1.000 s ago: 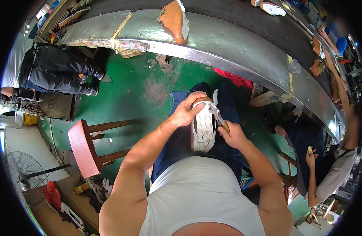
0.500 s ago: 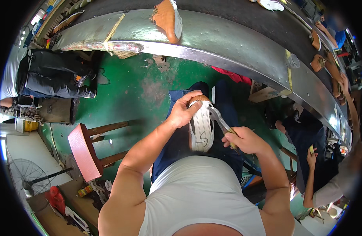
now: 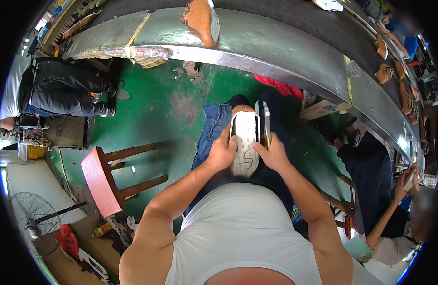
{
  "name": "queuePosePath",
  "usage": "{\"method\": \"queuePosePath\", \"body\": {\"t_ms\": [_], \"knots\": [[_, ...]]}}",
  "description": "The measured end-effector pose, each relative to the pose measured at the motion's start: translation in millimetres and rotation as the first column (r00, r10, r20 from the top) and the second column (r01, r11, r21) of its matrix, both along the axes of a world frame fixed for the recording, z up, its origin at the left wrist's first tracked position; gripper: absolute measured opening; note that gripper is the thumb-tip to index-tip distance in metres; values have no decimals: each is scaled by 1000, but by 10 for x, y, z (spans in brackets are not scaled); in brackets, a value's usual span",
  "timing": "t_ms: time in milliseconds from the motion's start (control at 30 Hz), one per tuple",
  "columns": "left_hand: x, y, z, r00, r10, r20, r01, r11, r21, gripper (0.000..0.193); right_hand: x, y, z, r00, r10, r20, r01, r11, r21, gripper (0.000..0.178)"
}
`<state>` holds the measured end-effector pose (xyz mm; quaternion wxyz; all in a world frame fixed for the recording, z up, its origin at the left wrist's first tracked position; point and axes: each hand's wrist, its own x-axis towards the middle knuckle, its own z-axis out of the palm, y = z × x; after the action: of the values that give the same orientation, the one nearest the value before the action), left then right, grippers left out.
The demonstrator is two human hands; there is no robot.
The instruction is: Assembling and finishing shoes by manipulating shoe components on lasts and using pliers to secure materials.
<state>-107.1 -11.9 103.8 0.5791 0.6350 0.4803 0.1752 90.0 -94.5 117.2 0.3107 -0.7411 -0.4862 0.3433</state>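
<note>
A brown-toed shoe [image 3: 245,137] rests upside down over my lap, toe pointing away from me. Its long white underside faces up and carries a dark handwritten mark near the heel. My left hand [image 3: 222,153] is closed around the shoe's left side, thumb on the edge of the underside. On the other side, my right hand [image 3: 273,152] grips a pair of pincers [image 3: 267,118], their metal head pointing away from me alongside the shoe. The right thumb presses against the shoe's right edge. The pincers' handles are mostly hidden in the palm.
A metal-edged bench [image 3: 257,58] curves across ahead, with a brown shoe [image 3: 200,21] on its edge. At left are a reddish stool [image 3: 102,180] and a fan [image 3: 32,211]. A person in dark trousers [image 3: 67,90] stands far left; another person's hand [image 3: 400,189] shows at right.
My left hand has slid from the toe toward the heel. The right hand has moved in against the shoe, and the pincers' head has left the underside and now points away.
</note>
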Motion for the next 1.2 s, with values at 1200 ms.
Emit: {"method": "queuePosePath", "body": {"t_ms": [1200], "knots": [[427,-524,-265,845,385,370,-23,718,-696,61,502,-431,603,615,761,206,-608,624,-491,29]]}}
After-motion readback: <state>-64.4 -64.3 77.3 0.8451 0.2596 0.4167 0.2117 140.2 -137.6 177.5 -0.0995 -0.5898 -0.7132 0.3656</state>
